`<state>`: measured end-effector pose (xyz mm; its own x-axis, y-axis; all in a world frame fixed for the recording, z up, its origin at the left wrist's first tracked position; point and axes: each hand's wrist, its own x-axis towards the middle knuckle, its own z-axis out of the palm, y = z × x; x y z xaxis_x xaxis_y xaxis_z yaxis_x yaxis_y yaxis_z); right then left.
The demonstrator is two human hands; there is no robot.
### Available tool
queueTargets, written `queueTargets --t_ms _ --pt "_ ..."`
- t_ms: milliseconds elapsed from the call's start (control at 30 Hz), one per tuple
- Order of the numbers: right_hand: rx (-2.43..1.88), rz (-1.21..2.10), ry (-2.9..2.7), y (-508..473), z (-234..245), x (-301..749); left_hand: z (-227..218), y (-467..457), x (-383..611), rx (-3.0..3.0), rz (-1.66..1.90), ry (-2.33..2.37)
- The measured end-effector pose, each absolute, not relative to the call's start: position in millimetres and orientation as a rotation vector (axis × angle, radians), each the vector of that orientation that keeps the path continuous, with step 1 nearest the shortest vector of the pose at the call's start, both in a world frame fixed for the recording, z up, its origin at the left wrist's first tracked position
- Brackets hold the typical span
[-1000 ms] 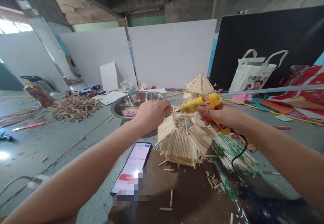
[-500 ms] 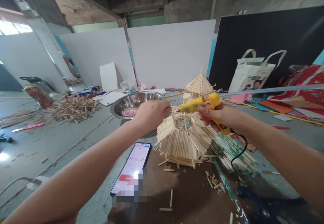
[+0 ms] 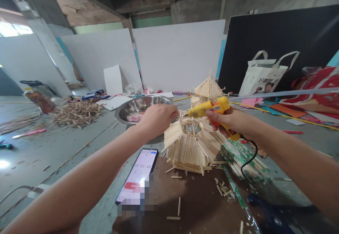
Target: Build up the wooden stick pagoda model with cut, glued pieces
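A pagoda-like model of thin wooden sticks (image 3: 192,144) stands on a brown board (image 3: 201,205). My right hand (image 3: 227,121) grips a yellow glue gun (image 3: 209,108) with a long clear glue stick (image 3: 278,94) trailing right and a black cord hanging down; the nozzle points left at the model's top frame. My left hand (image 3: 159,119) is closed in a pinch at that same top edge, right by the nozzle, holding a small wooden stick. A second stick roof (image 3: 209,87) stands just behind.
A phone (image 3: 139,175) showing a timer lies left of the board. A steel bowl (image 3: 140,107) sits behind my left hand. A heap of sticks (image 3: 76,112), a jar (image 3: 39,94), a white tote bag (image 3: 265,75) and coloured paper (image 3: 299,112) lie around; loose sticks dot the board.
Both hands stay almost still at the model's top. The phone's timer has gone from 00:00:47 to 00:00:48.
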<state>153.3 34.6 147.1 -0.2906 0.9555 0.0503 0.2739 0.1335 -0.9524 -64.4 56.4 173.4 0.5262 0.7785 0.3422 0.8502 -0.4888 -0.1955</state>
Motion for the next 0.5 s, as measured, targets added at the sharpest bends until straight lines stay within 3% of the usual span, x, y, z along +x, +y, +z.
queueTargets --t_ms 500 --pt "-1.271 1.183 -1.704 37.2 146.6 150.0 175.6 57.7 -63.1 -2.451 -0.253 -1.356"
